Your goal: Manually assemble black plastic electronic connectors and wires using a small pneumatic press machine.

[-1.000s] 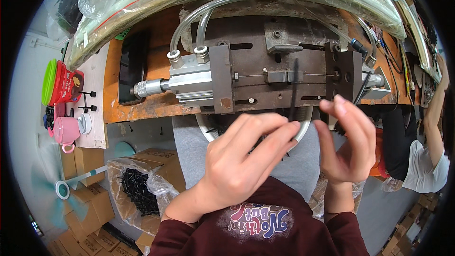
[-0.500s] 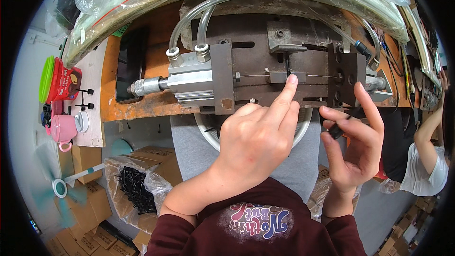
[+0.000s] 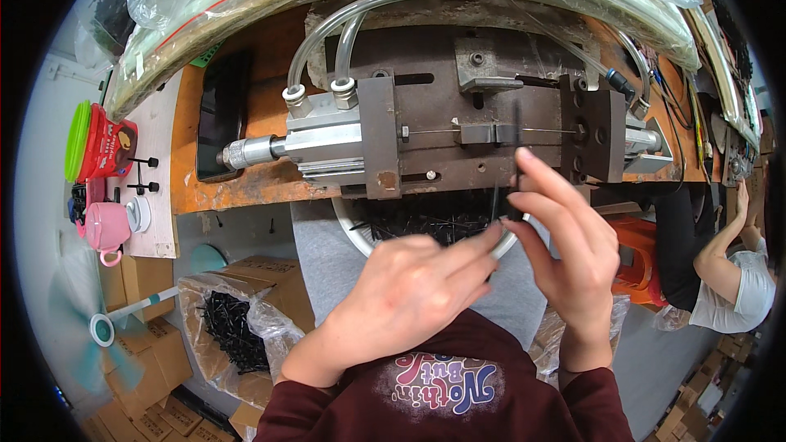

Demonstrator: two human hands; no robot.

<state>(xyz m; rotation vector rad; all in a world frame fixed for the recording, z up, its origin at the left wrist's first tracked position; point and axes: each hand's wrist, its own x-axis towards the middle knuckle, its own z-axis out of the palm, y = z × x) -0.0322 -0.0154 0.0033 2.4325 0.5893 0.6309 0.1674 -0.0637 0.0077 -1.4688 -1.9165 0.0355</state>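
My left hand (image 3: 426, 282) is closed below the front edge of the fixture, its fingertips pinching a slim black part (image 3: 495, 201) that points upward. Beside it, my right hand (image 3: 577, 254) pinches another thin black rod (image 3: 517, 127), blurred, between thumb and fingers. The two sets of fingertips nearly meet. Behind them stands a dark metal fixture (image 3: 442, 172) with a small split block (image 3: 477, 134) at its centre, and thin rods run into it from both sides. Under the hands, a white-rimmed tub (image 3: 354, 229) on my lap holds many black parts.
Clear hoses (image 3: 350, 41) join a silver cylinder (image 3: 327, 143) on the fixture's left. A dark flat phone-like slab (image 3: 221, 115) lies on the wooden bench. A lined carton (image 3: 233, 327) of black parts and a spinning fan (image 3: 101, 330) stand lower left. Another person (image 3: 733, 286) sits at right.
My left index finger has come off the fixture's centre block, and the slim black piece there is gone from it. Both hands have drawn together over the tub, each with a black part.
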